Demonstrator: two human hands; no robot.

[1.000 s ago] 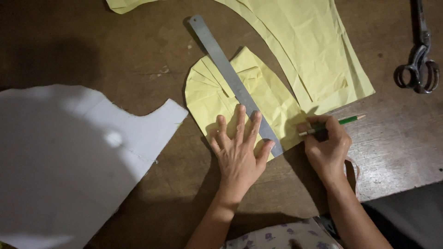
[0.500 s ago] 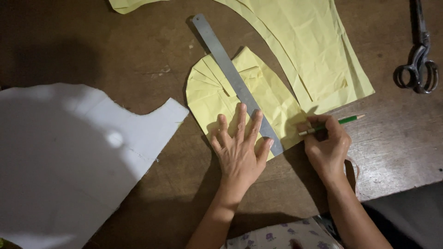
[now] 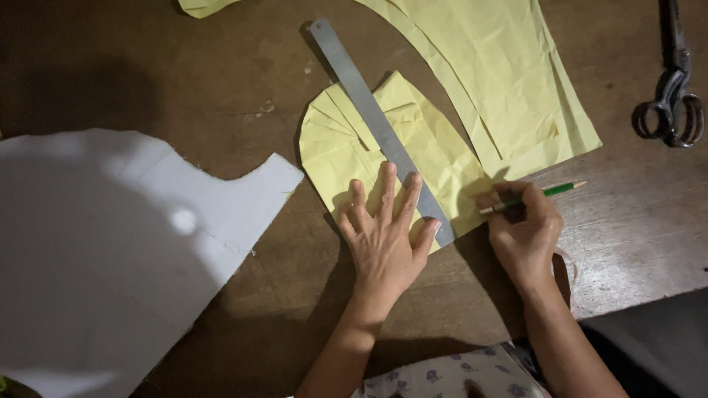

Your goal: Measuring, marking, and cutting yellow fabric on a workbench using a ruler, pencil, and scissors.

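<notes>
My left hand (image 3: 385,232) lies flat with spread fingers on a folded yellow paper piece (image 3: 354,144), its fingertips pressing the lower end of a long metal ruler (image 3: 372,118) that runs diagonally across the paper. To its right, my right hand (image 3: 525,234) grips a green pencil (image 3: 549,193), with the tip resting at the yellow paper's right edge close to the ruler.
A larger yellow cut sheet (image 3: 501,74) lies at the top right. A big white paper pattern (image 3: 110,250) covers the left. Dark scissors (image 3: 672,96) rest at the far right on the brown wooden table (image 3: 221,66). The table's edge runs at the lower right.
My left hand has shifted slightly along the ruler. The right hand and pencil stay almost where they were.
</notes>
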